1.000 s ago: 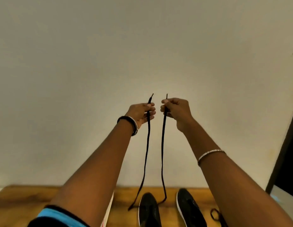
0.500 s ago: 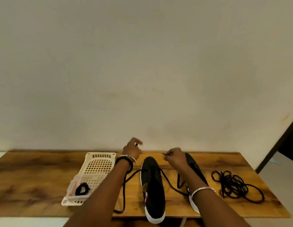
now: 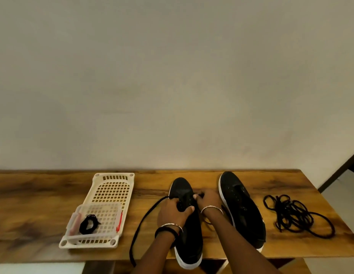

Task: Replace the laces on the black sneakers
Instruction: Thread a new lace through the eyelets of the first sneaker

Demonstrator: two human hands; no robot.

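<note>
Desk (image 3: 33, 204) of dark-grained wood spans the lower frame against a bare wall (image 3: 172, 76) and carries everything for the relacing job. Two black shoes stand toes to the wall at lower centre. The sneaker (image 3: 190, 244) being worked has its white heel just past the front edge, likely drawn close for reach. The second sneaker (image 3: 243, 214) waits just to its right, apart from it, its heel near that same edge.

A white perforated basket (image 3: 97, 245) sits at lower left, well apart from the shoes, and holds a small lace bundle (image 3: 88, 224), probably the spare. A tangle of loose laces (image 3: 296, 216) lies at far right near the desk's end, seemingly the discarded pair, set out of the way.

The left hand (image 3: 172, 212) grips the sneaker at its eyelet rows, thumb laid across the tongue, steadying it. The right hand (image 3: 206, 198), fingers curled, appears to pinch an end of the lace (image 3: 144, 220) beside the upper eyelets, though the tip is too small to confirm. The lace's other length trails left and drops over the front edge, where it could snag. Bare wood lies left of the basket and behind the toes, giving room to slide the shoe.
</note>
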